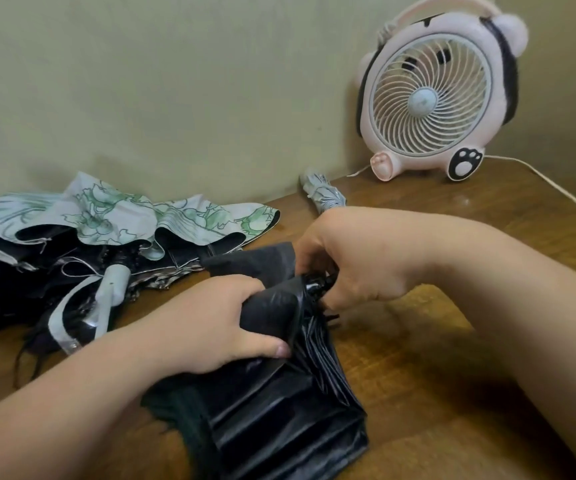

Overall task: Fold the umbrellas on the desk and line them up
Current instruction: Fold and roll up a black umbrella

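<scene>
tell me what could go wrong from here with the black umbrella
1. The left hand bunches the canopy of the black umbrella rather than laying its pleats flat, so it may fold up lumpy.
2. The right hand is curled round the shiny top end, where rib tips stick out; a finger could get pinched.
3. The unfolded floral umbrella lies close by the left forearm and might snag.

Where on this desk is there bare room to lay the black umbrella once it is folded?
Bare brown wooden desk lies between the small folded floral umbrella, the pink panda-shaped fan and its white cord. More lies right of the black folding umbrella. The left is crowded by the unfolded floral umbrella.
</scene>
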Available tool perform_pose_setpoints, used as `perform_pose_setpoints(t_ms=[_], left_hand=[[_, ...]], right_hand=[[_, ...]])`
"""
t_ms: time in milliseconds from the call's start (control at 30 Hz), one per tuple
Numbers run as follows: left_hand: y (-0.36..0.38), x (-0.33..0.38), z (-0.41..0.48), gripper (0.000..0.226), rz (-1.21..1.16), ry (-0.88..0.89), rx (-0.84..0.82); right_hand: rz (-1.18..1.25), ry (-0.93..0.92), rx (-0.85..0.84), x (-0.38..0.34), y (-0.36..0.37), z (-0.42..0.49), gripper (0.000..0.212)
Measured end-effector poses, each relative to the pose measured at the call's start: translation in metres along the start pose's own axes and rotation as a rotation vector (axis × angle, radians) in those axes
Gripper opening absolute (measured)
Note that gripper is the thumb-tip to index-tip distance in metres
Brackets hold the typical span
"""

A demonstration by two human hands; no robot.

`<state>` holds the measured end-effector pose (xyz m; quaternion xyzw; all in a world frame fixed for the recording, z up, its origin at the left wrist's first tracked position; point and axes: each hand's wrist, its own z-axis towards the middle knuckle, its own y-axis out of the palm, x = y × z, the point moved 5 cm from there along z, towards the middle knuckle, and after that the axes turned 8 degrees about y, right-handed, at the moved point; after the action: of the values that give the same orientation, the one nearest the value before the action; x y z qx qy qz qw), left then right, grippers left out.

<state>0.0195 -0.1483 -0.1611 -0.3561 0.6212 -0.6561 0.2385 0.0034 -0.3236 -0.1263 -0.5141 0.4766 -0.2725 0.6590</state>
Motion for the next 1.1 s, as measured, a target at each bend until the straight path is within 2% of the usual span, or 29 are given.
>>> perform_pose_setpoints(t_ms=[200, 367, 467, 567, 600, 667, 700, 767, 833, 933, 1000, 1100], left_hand=[[-0.002, 0.005, -0.003, 0.029, -0.039, 0.026, 0.127], [-0.003, 0.007, -0.009, 0.023, -0.101, 0.035, 0.252], [-0.006, 0.007, -0.009, 0.02, -0.114, 0.0, 0.275], [-0.014, 0.005, -0.015, 0.021, -0.17, -0.012, 0.348], [-0.017, 0.005, -0.019, 0.019, -0.189, -0.023, 0.384], [-0.022, 0.005, -0.028, 0.024, -0.252, -0.044, 0.472], [-0.025, 0.005, -0.032, 0.032, -0.278, -0.05, 0.518], [-0.028, 0.006, -0.041, 0.043, -0.318, -0.057, 0.58], [-0.031, 0.004, -0.048, 0.046, -0.359, -0.08, 0.636], [-0.035, -0.004, -0.06, 0.028, -0.448, -0.154, 0.776], [-0.036, -0.007, -0.064, 0.015, -0.553, -0.201, 0.835], [-0.035, -0.006, -0.067, 0.014, -0.657, -0.193, 0.871]], right_hand=[[-0.101, 0.025, 0.061, -0.012, -0.015, -0.013, 0.035], [-0.216, 0.026, 0.163, -0.023, -0.026, -0.022, 0.038], [-0.18, 0.02, 0.225, -0.016, -0.032, -0.026, 0.046], [0.143, 0.004, 0.371, 0.008, -0.047, -0.031, 0.065], [0.327, -0.007, 0.438, 0.021, -0.052, -0.031, 0.065], [0.689, 0.025, 0.467, 0.047, -0.051, -0.027, 0.048], [0.832, 0.065, 0.386, 0.055, -0.045, -0.021, 0.044], [1.059, 0.138, 0.109, 0.058, -0.024, -0.01, 0.054], [1.089, 0.178, -0.064, 0.052, -0.008, -0.007, 0.057], [0.923, 0.095, -0.118, 0.03, 0.006, -0.004, 0.029], [0.92, 0.013, -0.011, 0.016, 0.01, -0.001, 0.026], [1.079, -0.093, 0.252, -0.004, -0.001, -0.004, 0.025]])
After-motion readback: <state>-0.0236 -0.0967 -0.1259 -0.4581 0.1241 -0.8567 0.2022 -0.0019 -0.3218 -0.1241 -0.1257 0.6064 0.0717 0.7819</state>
